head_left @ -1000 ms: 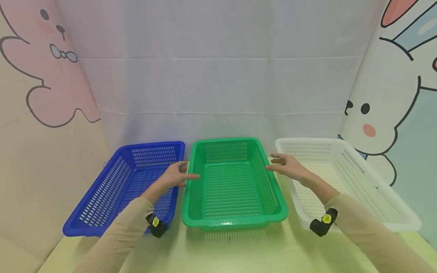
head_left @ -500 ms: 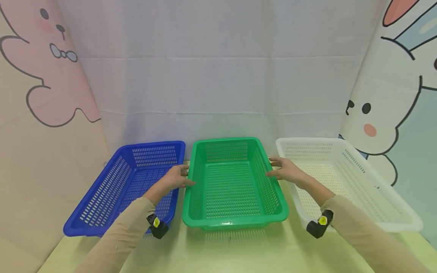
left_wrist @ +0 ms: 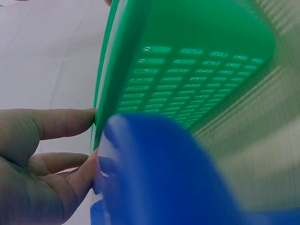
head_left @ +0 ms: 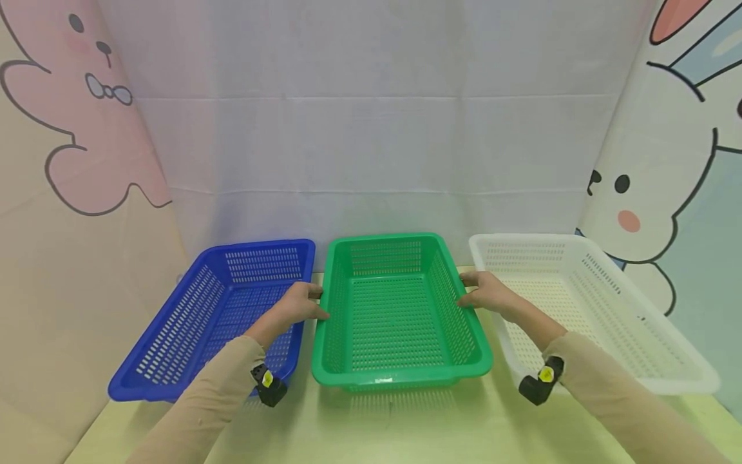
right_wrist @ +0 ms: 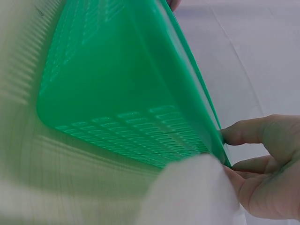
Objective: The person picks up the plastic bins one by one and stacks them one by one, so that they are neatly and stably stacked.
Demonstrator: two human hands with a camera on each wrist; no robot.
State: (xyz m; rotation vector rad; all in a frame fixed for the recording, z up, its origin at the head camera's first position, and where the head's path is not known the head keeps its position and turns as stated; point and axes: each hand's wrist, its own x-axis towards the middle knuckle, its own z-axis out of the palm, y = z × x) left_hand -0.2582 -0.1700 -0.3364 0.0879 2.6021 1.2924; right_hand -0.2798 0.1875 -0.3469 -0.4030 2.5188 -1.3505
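Note:
A green plastic basket (head_left: pixel 400 381) with slotted walls stands on the table between a blue basket (head_left: pixel 211 258) and a white basket (head_left: pixel 643 316). My left hand (head_left: pixel 297 303) pinches its left rim, the thumb above and the fingers below, as the left wrist view shows. On the opposite side, my right hand (head_left: pixel 493 295) holds the right rim in the same way, seen in the right wrist view with the thumb on top. The left forearm reaches over the blue basket, the right one over the white basket. No contents show inside the green basket.
The pale table (head_left: pixel 394 432) runs along the front. A white cloth (head_left: pixel 371 142) hangs behind the baskets. Side walls carry a pink cartoon animal (head_left: pixel 116 154) at left and a white cartoon rabbit (head_left: pixel 649 161) at right.
Both hands have come down from beside the green basket onto its side rims and taken hold. The basket itself has barely shifted; the blue and white baskets stay in place.

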